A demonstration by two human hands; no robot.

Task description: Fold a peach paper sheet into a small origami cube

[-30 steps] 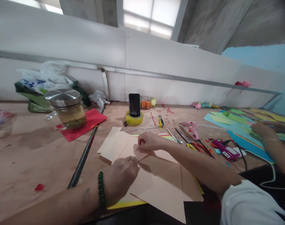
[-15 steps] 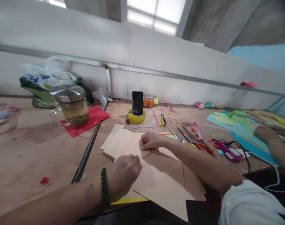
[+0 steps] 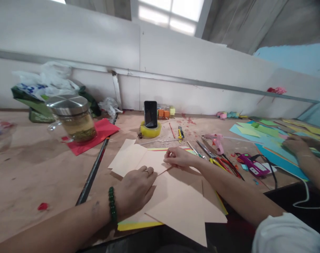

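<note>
Several pale peach paper sheets (image 3: 181, 200) lie overlapped in front of me, with yellow and green sheets (image 3: 140, 225) showing beneath them. My left hand (image 3: 136, 189), with a ring and a green bead bracelet (image 3: 112, 203) on the wrist, rests on the sheets with its fingers extended and close together. Just to the right and farther back, my right hand (image 3: 177, 157) has its fingertips pinched at the edge of a peach sheet. Whether the paper is between those fingertips is hard to see. A folded peach piece (image 3: 126, 158) lies beyond my left hand.
A glass tea mug (image 3: 79, 128) stands on red paper at the left. A phone (image 3: 150, 114) leans on yellow tape (image 3: 150, 131). Scissors (image 3: 206, 148), pliers (image 3: 228, 165) and a pink glue gun (image 3: 217, 141) lie right. Another person's hand (image 3: 296, 144) is over coloured papers.
My left hand has flattened, its fingers stretching out from a curled shape. My right hand has moved slightly right, away from my left. The whole view has shifted a little.
</note>
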